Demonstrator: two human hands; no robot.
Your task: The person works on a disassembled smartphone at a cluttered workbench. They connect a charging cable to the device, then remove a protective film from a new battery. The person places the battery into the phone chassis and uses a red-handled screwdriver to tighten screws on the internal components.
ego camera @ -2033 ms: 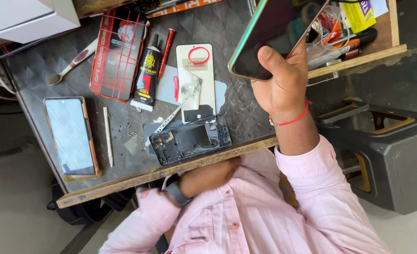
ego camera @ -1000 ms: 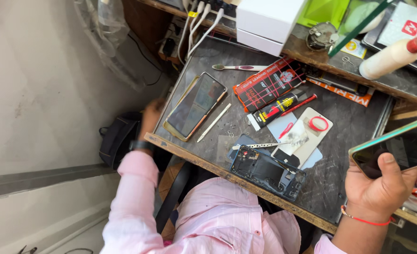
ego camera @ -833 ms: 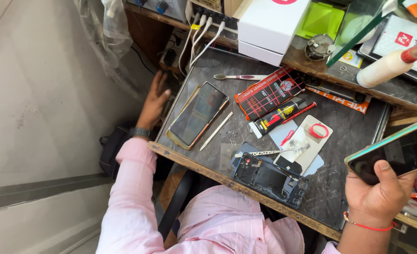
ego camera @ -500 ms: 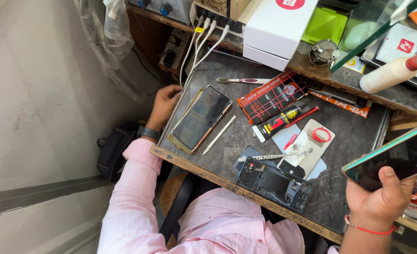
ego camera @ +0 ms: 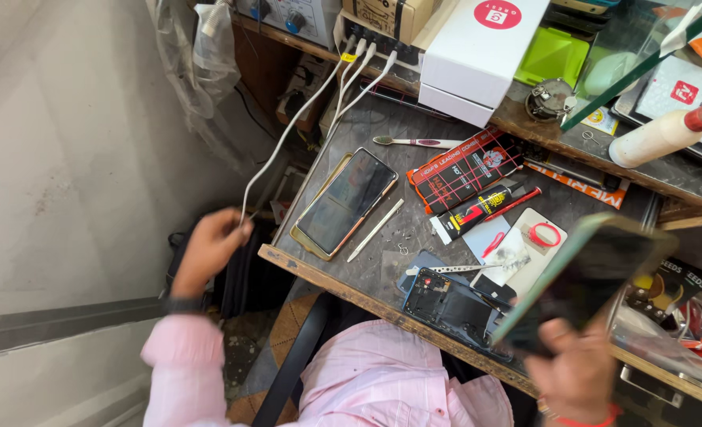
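Observation:
My left hand (ego camera: 208, 247) hangs off the left side of the worktable (ego camera: 331, 278) and is closed on the end of a white cable (ego camera: 287, 136) that runs up to a socket block at the back. Low on the right, my right hand (ego camera: 574, 372) grips a dark phone (ego camera: 592, 273), blurred and tilted over the front edge. Under that phone lies an opened phone body (ego camera: 446, 300) with its insides showing. A second phone in a gold case (ego camera: 347, 202) lies face up near the left edge, a thin white stick (ego camera: 374, 229) beside it.
On the table lie a red and black packet (ego camera: 461, 170), a glue tube (ego camera: 477, 212), a toothbrush (ego camera: 418, 142) and a white card with a red ring (ego camera: 537, 237). A white box (ego camera: 485, 47) and a red-capped white bottle (ego camera: 659, 134) stand on the back shelf.
My left hand left the table's edge by the cased phone, dropped down to the left and took the white cable. My right hand brought the dark phone leftward over the table front.

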